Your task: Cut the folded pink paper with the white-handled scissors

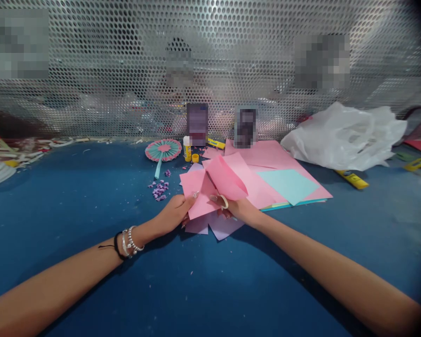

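Between thumb and fingers, my left hand (178,211) pinches the left edge of a pink paper sheet (192,187). My right hand (241,209) grips a pair of scissors (225,202) by its pale handle loop. The dark blade lies along a cut in the pink sheet, and the part on the right of the cut curls upward. Lilac paper pieces (226,228) lie beneath both hands. Behind and to the right, larger pink sheets (259,187) are stacked, with a light blue sheet (289,185) on top.
A teal and pink paper fan (163,150) lies left of an uncapped glue stick (187,150) and its yellow cap (195,158). Purple scraps (159,191) are scattered nearby. Two phones (197,124) lean against a perforated metal panel (126,56). A white plastic bag (344,135) sits right.
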{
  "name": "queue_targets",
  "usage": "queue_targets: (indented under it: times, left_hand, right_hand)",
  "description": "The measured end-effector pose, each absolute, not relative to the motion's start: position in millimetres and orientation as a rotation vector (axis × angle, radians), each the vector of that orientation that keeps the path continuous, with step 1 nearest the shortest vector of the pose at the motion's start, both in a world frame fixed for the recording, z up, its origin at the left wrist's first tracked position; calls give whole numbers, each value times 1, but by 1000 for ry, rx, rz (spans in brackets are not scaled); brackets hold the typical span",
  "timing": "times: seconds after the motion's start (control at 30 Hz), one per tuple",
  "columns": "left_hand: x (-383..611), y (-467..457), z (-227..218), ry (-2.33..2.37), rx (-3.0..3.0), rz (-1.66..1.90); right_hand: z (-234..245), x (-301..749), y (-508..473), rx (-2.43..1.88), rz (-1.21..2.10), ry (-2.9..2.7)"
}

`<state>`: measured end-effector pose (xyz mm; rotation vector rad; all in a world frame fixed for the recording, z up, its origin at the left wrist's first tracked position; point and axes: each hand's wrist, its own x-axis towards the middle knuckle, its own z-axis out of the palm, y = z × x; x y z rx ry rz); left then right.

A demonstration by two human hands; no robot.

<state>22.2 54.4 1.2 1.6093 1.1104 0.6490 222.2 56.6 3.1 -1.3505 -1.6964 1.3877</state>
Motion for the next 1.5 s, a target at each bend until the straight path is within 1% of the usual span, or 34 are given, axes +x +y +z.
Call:
queue_targets:
  times: [0.23, 0.8, 0.93, 1.03, 1.13, 1.23, 1.33, 1.5]
  left_hand:
    - [22, 55, 0, 1096, 1612, 645]
    - [23, 53, 2, 1061, 1586, 670]
    - [23, 54, 4, 1022, 1512, 738]
    - [23, 57, 4, 1022, 1458, 808]
    - [22, 62, 1, 1075, 1377, 987]
    - [22, 66, -2, 1152, 1330, 1121]
    - [22, 64, 1, 1159, 1377, 1068]
    - [24, 54, 6, 1117, 1483, 895]
  right_hand:
    - [4, 223, 58, -1385, 1365, -1751]
    - [-3, 228, 58, -1247, 1402, -1703]
    - [-10, 228, 63, -1249, 1485, -1600]
    - [-7, 228, 66, -1157, 1556, -1514]
    - [1, 232, 68, -1059, 1730, -1454]
    - [8, 241, 69, -982, 1927, -1554]
    - [14, 250, 70, -929, 1977, -1581]
    - [15, 247, 70, -919, 1888, -1440]
